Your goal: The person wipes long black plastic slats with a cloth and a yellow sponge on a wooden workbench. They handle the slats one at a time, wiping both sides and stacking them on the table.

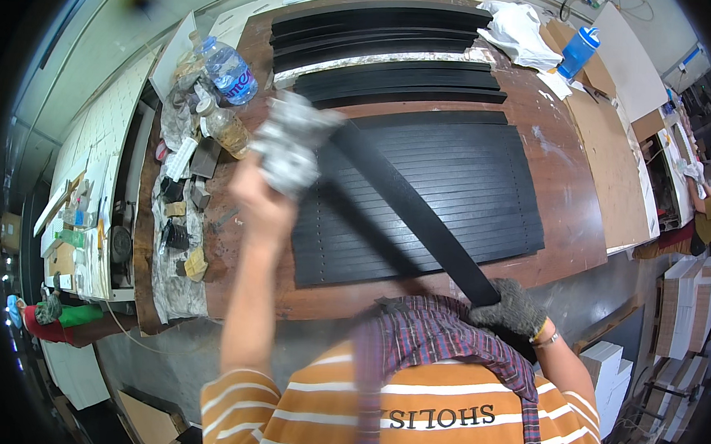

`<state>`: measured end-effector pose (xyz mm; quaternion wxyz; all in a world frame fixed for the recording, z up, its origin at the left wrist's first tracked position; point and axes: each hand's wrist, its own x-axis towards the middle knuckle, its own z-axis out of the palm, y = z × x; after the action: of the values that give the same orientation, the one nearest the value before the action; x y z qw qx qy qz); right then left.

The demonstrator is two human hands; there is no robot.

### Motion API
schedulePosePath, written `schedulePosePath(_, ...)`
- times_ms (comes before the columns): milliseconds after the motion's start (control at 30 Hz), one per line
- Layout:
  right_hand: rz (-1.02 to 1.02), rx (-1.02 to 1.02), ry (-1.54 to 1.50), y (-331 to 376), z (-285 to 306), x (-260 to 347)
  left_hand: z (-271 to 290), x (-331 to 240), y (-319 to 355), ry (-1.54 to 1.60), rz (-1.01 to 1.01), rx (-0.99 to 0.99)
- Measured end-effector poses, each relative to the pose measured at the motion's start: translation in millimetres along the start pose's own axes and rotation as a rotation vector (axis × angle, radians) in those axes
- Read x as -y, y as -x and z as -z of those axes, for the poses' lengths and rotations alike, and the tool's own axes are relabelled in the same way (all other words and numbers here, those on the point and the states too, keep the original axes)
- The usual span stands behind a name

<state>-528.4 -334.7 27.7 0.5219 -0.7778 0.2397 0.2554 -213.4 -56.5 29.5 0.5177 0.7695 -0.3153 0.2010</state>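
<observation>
L hand (265, 197) was raised over the tabletop (570, 197), fingers closed round a grey-white bundle, prob. a rag (295, 142), tho motion blur hid the detail. R hand (510, 307), in a dark grey glove, had its fingers clenched on the near end of a long black strip (416, 209). Strip ran diag. btwn the hands, above the tabletop, its far end at the rag.

Surface: reddish-brown, w/ whitish scuffs on the R side. Mid-tabletop lay a panel of black slats (422, 185), set edge to edge; beyond it, two black stacks (381, 34) of similar lengths. L edge had a stained sheet (179, 293) w/ small blocks, a clear bottle (230, 72) and a smaller bottle (226, 128) of brownish stuff. Far R corner: crumpled white cloth (522, 36), plus a blue bottle (577, 53) nr brown board (608, 155).

Room: grey floor (317, 332), a pale side table (93, 168) to the L, white boxes (605, 376) low R. One co-worker (65, 323) was at far L, another person (709, 216) at far R.
</observation>
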Motion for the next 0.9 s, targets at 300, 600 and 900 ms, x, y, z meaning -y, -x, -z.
schedulePosePath(300, 0.259, -0.303, 1.038, -39.0, -3.7, 13.4, -104.6, -89.0, 69.5, -0.223, -0.46, 0.989)
schedulePosePath(600, 0.377, -0.791, 1.07, 11.6, 47.0, -11.1, 46.5, 46.8, -20.0, -0.661, -0.067, 0.593)
schedulePosePath(900, 0.556, -0.887, 1.197, -58.0, 37.8, 31.7, -69.1, -91.1, 13.0, -0.325, -0.489, 0.43)
